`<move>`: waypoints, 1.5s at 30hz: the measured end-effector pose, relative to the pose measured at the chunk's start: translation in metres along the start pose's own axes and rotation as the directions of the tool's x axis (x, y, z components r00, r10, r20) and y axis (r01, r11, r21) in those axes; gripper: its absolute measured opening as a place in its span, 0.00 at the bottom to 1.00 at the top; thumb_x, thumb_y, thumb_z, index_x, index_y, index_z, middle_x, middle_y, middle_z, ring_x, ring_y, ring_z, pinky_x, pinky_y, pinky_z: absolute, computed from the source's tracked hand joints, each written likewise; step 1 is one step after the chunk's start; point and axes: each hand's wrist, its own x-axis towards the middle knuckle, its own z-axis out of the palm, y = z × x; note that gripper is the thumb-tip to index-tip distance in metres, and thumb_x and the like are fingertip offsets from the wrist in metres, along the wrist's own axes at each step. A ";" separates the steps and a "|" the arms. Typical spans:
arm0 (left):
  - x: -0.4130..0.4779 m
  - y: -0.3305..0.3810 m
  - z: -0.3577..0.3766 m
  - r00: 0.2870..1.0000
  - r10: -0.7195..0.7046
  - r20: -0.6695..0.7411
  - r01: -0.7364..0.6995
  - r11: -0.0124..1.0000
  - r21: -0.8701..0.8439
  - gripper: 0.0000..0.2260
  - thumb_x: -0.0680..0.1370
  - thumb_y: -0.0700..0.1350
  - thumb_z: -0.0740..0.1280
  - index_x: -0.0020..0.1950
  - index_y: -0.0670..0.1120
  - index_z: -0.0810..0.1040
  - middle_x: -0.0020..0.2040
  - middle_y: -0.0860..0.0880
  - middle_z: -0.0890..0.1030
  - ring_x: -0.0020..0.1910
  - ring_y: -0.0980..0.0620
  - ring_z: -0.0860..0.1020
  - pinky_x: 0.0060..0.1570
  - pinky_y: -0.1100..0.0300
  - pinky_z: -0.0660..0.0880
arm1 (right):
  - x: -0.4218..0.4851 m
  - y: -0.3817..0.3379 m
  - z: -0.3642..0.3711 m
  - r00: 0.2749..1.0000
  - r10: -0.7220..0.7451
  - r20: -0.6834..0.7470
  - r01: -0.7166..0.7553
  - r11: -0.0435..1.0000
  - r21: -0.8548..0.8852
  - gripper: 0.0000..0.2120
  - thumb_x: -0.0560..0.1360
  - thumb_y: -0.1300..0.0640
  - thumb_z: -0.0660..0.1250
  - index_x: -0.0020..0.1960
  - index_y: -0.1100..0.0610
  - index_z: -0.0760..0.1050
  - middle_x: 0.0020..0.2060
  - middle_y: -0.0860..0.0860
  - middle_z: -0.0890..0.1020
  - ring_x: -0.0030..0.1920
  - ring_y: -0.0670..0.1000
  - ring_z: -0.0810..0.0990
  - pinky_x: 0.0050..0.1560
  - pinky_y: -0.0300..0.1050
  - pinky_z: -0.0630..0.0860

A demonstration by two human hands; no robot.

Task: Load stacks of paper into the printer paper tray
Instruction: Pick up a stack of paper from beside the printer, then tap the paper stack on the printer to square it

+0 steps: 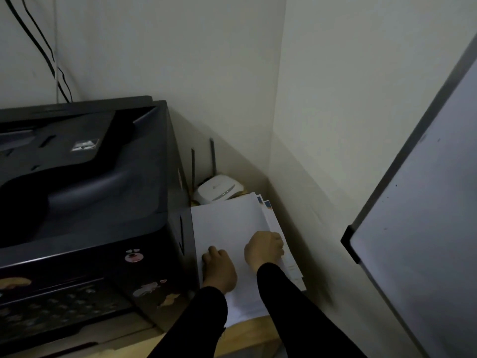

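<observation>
A large black printer (85,202) fills the left side, with stickers on its front. To its right a stack of white paper (227,223) lies on a wooden table, squeezed between printer and wall. My left hand (219,267) rests on the stack's left part, fingers curled over the left edge. My right hand (264,248) lies on the stack's right edge, fingers curled down around it. Both sleeves are black. The printer's paper tray is not clearly visible in the dim light.
A white router (219,188) with two upright antennas stands behind the paper in the corner. A whiteboard (423,215) leans at the right. Cables (44,50) hang down the wall behind the printer. The wooden table edge (247,334) shows below the paper.
</observation>
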 end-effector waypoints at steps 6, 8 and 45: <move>-0.002 -0.001 0.003 1.000 -0.016 -0.006 0.016 0.998 0.065 0.23 0.80 0.46 0.58 0.72 0.37 0.58 0.70 0.39 0.59 0.67 0.39 0.63 0.67 0.55 0.63 | -0.007 0.001 -0.007 0.995 0.034 0.094 -0.029 0.998 -0.055 0.32 0.78 0.53 0.60 0.74 0.69 0.53 0.73 0.68 0.59 0.72 0.66 0.62 0.73 0.59 0.61; -0.002 -0.001 0.003 1.000 -0.016 0.002 0.016 0.999 0.040 0.23 0.80 0.45 0.58 0.72 0.37 0.58 0.71 0.39 0.57 0.68 0.39 0.62 0.67 0.55 0.64 | -0.004 0.003 -0.010 0.997 0.033 0.075 -0.039 0.996 0.076 0.27 0.78 0.54 0.61 0.71 0.66 0.58 0.69 0.65 0.66 0.69 0.63 0.68 0.70 0.58 0.67; -0.105 -0.026 -0.319 0.805 -0.053 -0.590 -0.295 0.828 -0.476 0.15 0.80 0.36 0.56 0.62 0.34 0.75 0.63 0.38 0.77 0.63 0.40 0.75 0.58 0.54 0.72 | -0.049 -0.054 -0.238 0.891 -0.431 0.144 0.099 0.493 0.864 0.04 0.76 0.70 0.60 0.49 0.69 0.73 0.22 0.56 0.81 0.37 0.58 0.76 0.49 0.53 0.75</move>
